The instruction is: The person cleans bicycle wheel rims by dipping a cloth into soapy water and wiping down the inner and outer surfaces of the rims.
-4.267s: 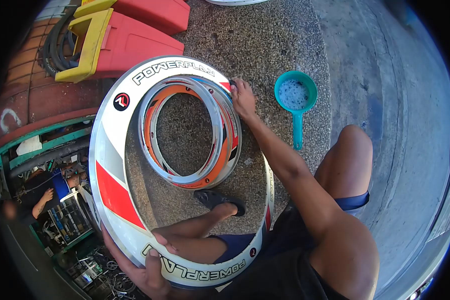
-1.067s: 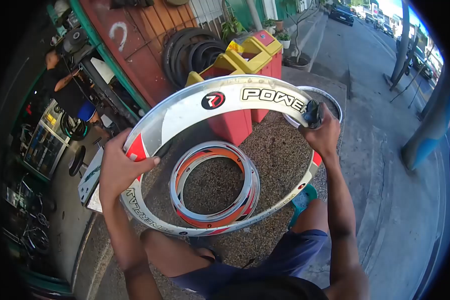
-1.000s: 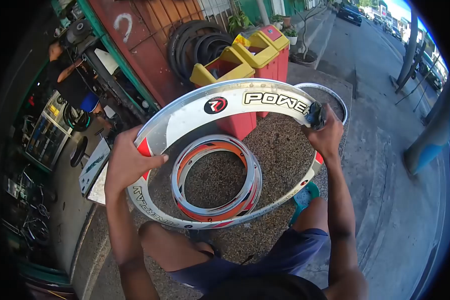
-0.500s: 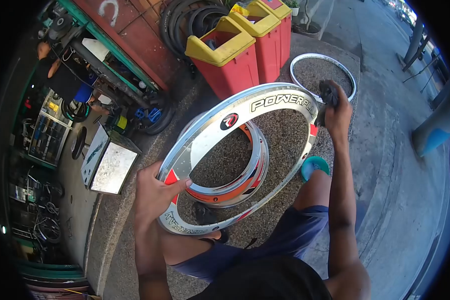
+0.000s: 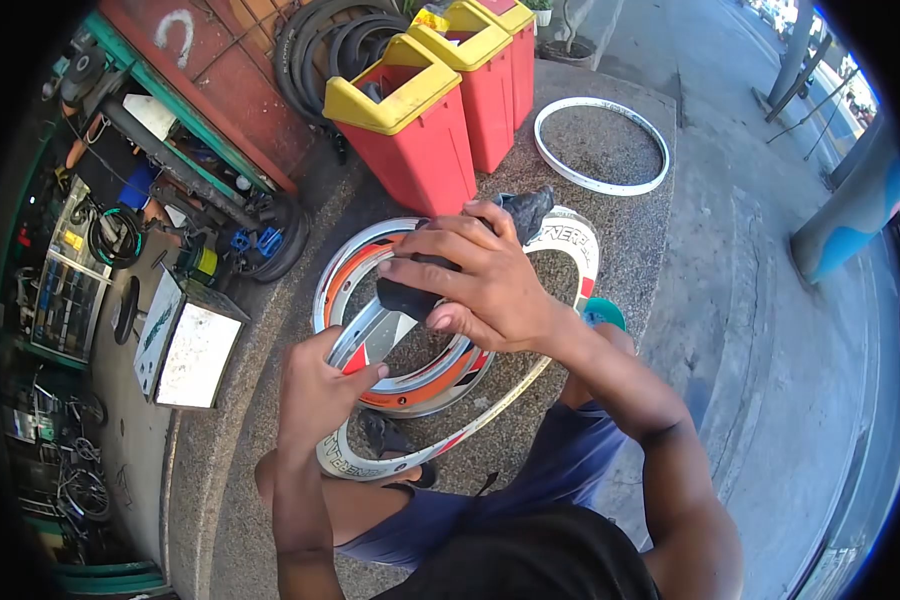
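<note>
My left hand [image 5: 320,385] grips the left side of a white bicycle rim [image 5: 570,238], its thumb over the inner edge by a red patch. The rim is tilted up in front of my legs and carries dark lettering. On its upper part lies my right hand [image 5: 485,280], fingers curled over a dark cloth [image 5: 407,297] that presses on the rim and hides the surface beneath. Below, on the speckled ledge, rest stacked rims with orange and silver bands [image 5: 410,398], partly covered by the white rim and my hands.
Red bins with yellow tops [image 5: 410,150] stand ahead, beside a pile of black tyres [image 5: 305,55]. Another white rim [image 5: 610,187] lies flat at the right. A green bowl [image 5: 607,313] sits by my knee. At the left are a metal box [image 5: 198,355] and another person [image 5: 120,165].
My right hand has swept left along the rim with the dark cloth, from its far right side to its upper left. My left hand still holds the rim. The view has shifted slightly right.
</note>
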A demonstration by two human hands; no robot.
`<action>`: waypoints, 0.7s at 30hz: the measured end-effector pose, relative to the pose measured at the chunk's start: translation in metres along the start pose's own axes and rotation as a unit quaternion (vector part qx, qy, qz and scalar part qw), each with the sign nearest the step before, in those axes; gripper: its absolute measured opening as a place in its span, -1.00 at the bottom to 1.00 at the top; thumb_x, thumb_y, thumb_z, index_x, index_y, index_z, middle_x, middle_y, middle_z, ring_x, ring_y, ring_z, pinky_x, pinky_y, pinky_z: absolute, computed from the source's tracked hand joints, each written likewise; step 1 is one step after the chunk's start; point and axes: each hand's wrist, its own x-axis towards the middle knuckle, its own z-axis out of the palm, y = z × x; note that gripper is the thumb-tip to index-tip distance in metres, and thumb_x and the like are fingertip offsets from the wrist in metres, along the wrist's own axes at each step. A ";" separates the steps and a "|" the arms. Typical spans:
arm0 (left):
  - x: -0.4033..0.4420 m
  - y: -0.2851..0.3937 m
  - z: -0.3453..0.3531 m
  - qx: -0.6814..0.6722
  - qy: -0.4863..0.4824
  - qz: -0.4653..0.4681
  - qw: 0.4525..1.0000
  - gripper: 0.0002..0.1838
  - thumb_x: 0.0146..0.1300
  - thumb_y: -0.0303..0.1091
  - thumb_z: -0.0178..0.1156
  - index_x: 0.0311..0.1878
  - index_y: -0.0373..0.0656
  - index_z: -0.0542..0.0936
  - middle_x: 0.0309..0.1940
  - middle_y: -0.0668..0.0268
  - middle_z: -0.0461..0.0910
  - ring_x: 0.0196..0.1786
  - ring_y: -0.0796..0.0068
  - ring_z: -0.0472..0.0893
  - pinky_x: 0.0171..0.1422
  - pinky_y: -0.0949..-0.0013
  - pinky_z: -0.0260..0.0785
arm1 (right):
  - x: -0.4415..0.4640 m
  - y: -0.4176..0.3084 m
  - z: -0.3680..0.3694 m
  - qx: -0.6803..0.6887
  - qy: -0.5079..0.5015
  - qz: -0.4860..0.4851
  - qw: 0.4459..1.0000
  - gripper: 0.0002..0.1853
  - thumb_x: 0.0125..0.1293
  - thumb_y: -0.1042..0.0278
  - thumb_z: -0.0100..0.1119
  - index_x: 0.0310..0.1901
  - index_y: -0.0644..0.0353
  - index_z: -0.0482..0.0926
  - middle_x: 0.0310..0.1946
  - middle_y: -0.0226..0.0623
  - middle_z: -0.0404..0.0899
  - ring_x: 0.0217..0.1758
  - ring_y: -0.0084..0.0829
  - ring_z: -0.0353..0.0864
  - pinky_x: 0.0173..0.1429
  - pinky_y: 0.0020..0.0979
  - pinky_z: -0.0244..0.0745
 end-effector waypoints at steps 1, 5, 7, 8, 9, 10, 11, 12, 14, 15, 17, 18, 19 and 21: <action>0.002 0.000 0.002 0.002 -0.005 0.002 1.000 -0.73 0.08 -0.55 0.52 -0.14 -0.35 0.72 -0.33 0.09 0.80 -0.24 0.45 0.78 -0.12 0.30 0.58 | -0.012 0.009 0.005 -0.007 0.018 -0.009 1.000 -0.53 0.43 -0.22 0.16 0.24 -0.24 0.68 0.11 -0.37 0.62 0.26 -0.27 0.56 0.50 0.04 0.14; 0.016 -0.013 0.011 -0.017 -0.032 0.035 0.999 -0.72 0.11 -0.56 0.48 -0.09 -0.39 0.71 -0.26 0.06 0.81 -0.19 0.42 0.80 -0.08 0.28 0.59 | -0.063 0.060 0.022 -0.083 0.119 0.128 0.981 -0.53 0.48 -0.13 0.13 0.32 -0.25 0.64 0.25 -0.22 0.52 0.37 -0.10 0.49 0.51 0.33 -0.01; 0.023 -0.017 0.006 -0.046 -0.091 0.029 0.994 -0.61 0.16 -0.57 0.44 0.09 -0.38 0.67 -0.16 0.15 0.78 -0.11 0.53 0.71 0.06 0.34 0.55 | -0.092 0.086 0.041 -0.097 0.149 0.191 0.965 -0.53 0.52 -0.09 0.10 0.34 -0.13 0.62 0.28 -0.11 0.48 0.40 -0.04 0.43 0.54 0.24 0.06; 0.026 -0.019 0.005 -0.043 -0.092 0.028 0.994 -0.61 0.16 -0.57 0.44 0.09 -0.38 0.67 -0.16 0.15 0.78 -0.11 0.53 0.71 0.06 0.34 0.55 | -0.095 0.093 0.046 -0.058 0.213 0.255 0.942 -0.52 0.55 -0.04 0.09 0.36 -0.06 0.59 0.30 -0.07 0.46 0.43 -0.01 0.40 0.56 0.17 0.08; 0.028 -0.022 0.005 -0.057 -0.104 0.047 0.992 -0.55 0.18 -0.59 0.39 0.17 -0.38 0.62 -0.13 0.12 0.78 -0.11 0.48 0.73 0.05 0.32 0.58 | -0.101 0.097 0.051 -0.018 0.276 0.318 0.907 -0.52 0.58 0.00 0.07 0.39 0.02 0.56 0.32 -0.03 0.44 0.45 0.01 0.37 0.58 0.09 0.11; 0.030 -0.024 0.007 -0.072 -0.119 0.064 0.988 -0.49 0.19 -0.61 0.34 0.25 -0.39 0.57 -0.10 0.08 0.77 -0.10 0.43 0.76 0.04 0.30 0.62 | -0.108 0.098 0.059 -0.017 0.277 0.323 0.905 -0.52 0.58 0.00 0.07 0.39 0.02 0.56 0.32 -0.03 0.44 0.45 0.01 0.37 0.58 0.09 0.11; 0.032 -0.026 0.008 -0.088 -0.133 0.082 0.984 -0.43 0.21 -0.63 0.29 0.33 -0.39 0.52 -0.07 0.04 0.77 -0.10 0.38 0.78 0.03 0.28 0.65 | -0.104 0.093 0.066 -0.017 0.310 0.337 0.889 -0.49 0.61 0.01 0.03 0.42 0.09 0.50 0.36 -0.01 0.42 0.49 0.02 0.33 0.61 0.00 0.12; 0.034 -0.025 0.007 -0.086 -0.136 0.081 0.984 -0.43 0.21 -0.63 0.29 0.33 -0.39 0.52 -0.07 0.04 0.77 -0.10 0.38 0.78 0.03 0.28 0.65 | -0.097 0.087 0.073 -0.017 0.342 0.349 0.872 -0.47 0.64 0.03 0.00 0.46 0.17 0.44 0.40 0.02 0.40 0.54 0.02 0.30 0.63 -0.10 0.13; 0.034 -0.023 0.003 -0.205 -0.198 -0.030 0.958 -0.32 0.22 -0.65 0.20 0.47 -0.34 0.37 -0.13 0.10 0.72 -0.20 0.39 0.77 -0.05 0.31 0.65 | -0.080 0.060 0.097 0.013 0.382 0.329 0.864 -0.46 0.61 0.13 0.04 0.47 0.27 0.40 0.47 0.10 0.33 0.59 0.13 0.22 0.65 0.05 0.04; 0.037 -0.023 0.002 -0.202 -0.200 -0.033 0.958 -0.32 0.22 -0.65 0.20 0.47 -0.34 0.37 -0.13 0.10 0.72 -0.20 0.39 0.77 -0.05 0.31 0.65 | -0.072 0.036 0.108 0.007 0.347 0.304 0.887 -0.46 0.60 0.18 0.06 0.49 0.26 0.39 0.48 0.12 0.32 0.61 0.15 0.18 0.66 0.08 0.01; 0.049 -0.022 -0.002 -0.191 -0.240 -0.025 0.952 -0.27 0.21 -0.65 0.15 0.51 -0.32 0.31 -0.23 0.14 0.68 -0.30 0.41 0.73 -0.16 0.35 0.62 | -0.055 -0.016 0.139 0.065 0.326 0.223 0.917 -0.46 0.48 0.27 0.23 0.46 0.10 0.50 0.50 0.03 0.34 0.62 0.15 0.19 0.66 0.20 -0.04; 0.050 -0.023 -0.002 -0.200 -0.227 -0.037 0.952 -0.26 0.16 -0.65 0.13 0.49 -0.33 0.31 -0.26 0.15 0.68 -0.37 0.44 0.69 -0.24 0.36 0.59 | -0.049 -0.032 0.155 0.079 0.322 0.197 0.922 -0.50 0.48 0.21 0.22 0.42 0.00 0.55 0.50 -0.05 0.37 0.61 0.10 0.20 0.66 0.23 -0.09; 0.050 -0.024 -0.002 -0.198 -0.230 -0.037 0.952 -0.26 0.16 -0.65 0.13 0.49 -0.33 0.31 -0.26 0.15 0.68 -0.37 0.44 0.69 -0.24 0.36 0.59 | -0.047 -0.038 0.164 0.093 0.318 0.172 0.928 -0.53 0.48 0.14 0.22 0.38 -0.10 0.61 0.50 -0.12 0.40 0.61 0.06 0.22 0.66 0.26 -0.14; 0.046 -0.030 -0.005 -0.220 -0.222 -0.030 0.949 -0.26 0.13 -0.64 0.13 0.47 -0.33 0.32 -0.30 0.19 0.66 -0.40 0.47 0.67 -0.23 0.36 0.59 | -0.053 -0.018 0.160 -0.036 0.252 0.160 0.954 -0.58 0.51 -0.02 0.13 0.33 -0.25 0.65 0.48 -0.24 0.44 0.60 -0.02 0.23 0.66 0.30 -0.27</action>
